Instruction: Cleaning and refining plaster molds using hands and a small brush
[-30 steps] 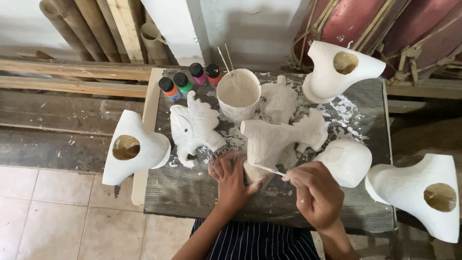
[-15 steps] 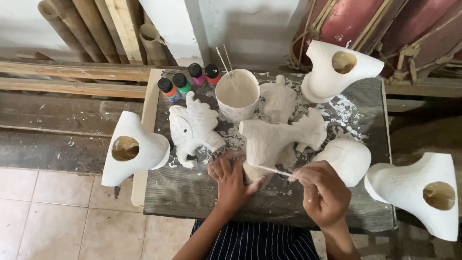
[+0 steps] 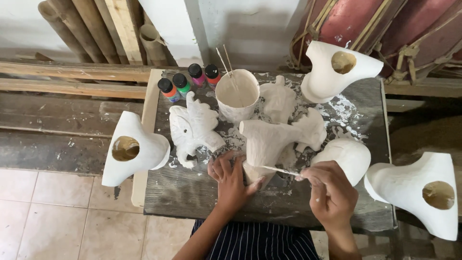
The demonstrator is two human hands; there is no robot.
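Risk first: left hand (image 3: 233, 180) is cupped against the base of the white figure (image 3: 272, 139), fingers half curled and pressing rather than wrapped round it, so the figure looks held only from one side — a firm push from the brush could tip or slide it on the tabletop (image 3: 192, 192). Right hand (image 3: 332, 192) is closed on a thin brush (image 3: 281, 170), tip pointing left at the figure's lower part, just beside the left thumb. Figure stands near the middle of the tabletop, tall, narrow at the bottom, with fin-like lobes out to the right; top-heavy by the look of it. If it goes over, it would likely hit the carved creature (image 3: 192, 127) just to its left or the white cup (image 3: 237, 96) behind, which holds two sticks (image 3: 226, 60) and could spill. Wet coating, if it is wet (cannot tell), would smear under the left fingers. Crowding is the main obstacle: round white piece (image 3: 346, 156) sits touching or nearly touching the right hand, so the elbow room for the brush is small. Paint bottles (image 3: 188, 79) with coloured bodies stand in a row at the far left corner, near the edge — a knock sends them off. Three white vases hang around the tabletop: one at left (image 3: 132, 149), one far right-top (image 3: 337, 67), one near right (image 3: 418, 192); their supports are not visible. White flecks litter the surface.
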